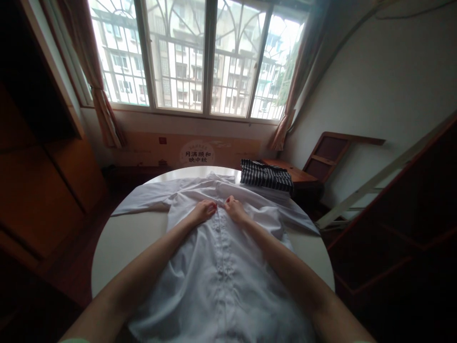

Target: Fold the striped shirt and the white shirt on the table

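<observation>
One barred window (200,57), with curtains (103,109) at both sides. One round white desk (128,238), in front of it. One white shirt (221,276), laid flat and front-up along the desk's middle, collar toward the window, sleeves spread to either side, button placket running down the centre. One folded striped garment (266,175), at the desk's far right edge, just beside the shirt's shoulder. Two hands, at the upper placket below the collar: left hand (204,209), grip pinched on the fabric; right hand (235,208), grip likewise pinched, fingertips close to the left's.
</observation>
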Tool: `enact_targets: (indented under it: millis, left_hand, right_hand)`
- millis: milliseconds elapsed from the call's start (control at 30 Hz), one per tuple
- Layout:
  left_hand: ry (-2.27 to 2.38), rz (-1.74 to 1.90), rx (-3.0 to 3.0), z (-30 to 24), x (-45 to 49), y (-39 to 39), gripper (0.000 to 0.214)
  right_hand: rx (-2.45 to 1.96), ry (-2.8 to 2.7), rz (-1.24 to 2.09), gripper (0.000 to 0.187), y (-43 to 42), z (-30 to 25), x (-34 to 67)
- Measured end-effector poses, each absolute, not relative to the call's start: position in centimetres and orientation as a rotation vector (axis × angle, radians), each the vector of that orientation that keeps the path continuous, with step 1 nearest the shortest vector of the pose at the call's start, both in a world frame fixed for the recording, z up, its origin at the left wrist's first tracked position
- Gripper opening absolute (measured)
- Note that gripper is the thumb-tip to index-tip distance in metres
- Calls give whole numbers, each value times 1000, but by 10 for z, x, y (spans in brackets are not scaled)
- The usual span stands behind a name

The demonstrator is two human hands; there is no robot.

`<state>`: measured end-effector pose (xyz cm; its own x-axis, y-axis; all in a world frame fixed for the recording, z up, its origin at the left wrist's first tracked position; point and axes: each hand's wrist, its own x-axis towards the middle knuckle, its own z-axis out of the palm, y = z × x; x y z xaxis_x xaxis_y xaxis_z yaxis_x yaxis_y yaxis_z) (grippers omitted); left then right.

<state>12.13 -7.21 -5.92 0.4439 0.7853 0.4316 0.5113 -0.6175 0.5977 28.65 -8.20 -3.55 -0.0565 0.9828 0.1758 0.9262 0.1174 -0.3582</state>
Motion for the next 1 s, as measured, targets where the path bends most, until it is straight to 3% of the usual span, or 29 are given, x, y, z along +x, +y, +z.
enact_targets:
  millis: [200, 500, 667, 1000]
  left_hand:
    - [1336, 883, 2423, -41, 127, -115, 14]
    - [1279, 754, 2255, -50, 134, -145, 6]
    - [1147, 764, 2214, -55, 125, -143, 6]
    - [1191, 857, 2220, -57, 131, -148, 11]
  right_hand:
    - [-1639, -2335, 203, 30, -139, -26, 277]
    - [-1761, -2314, 185, 26, -168, -30, 271]
    - [-1730, -2292, 269, 13, -165, -30, 278]
    - [-1640, -1903, 1053, 12, -148, -39, 292]
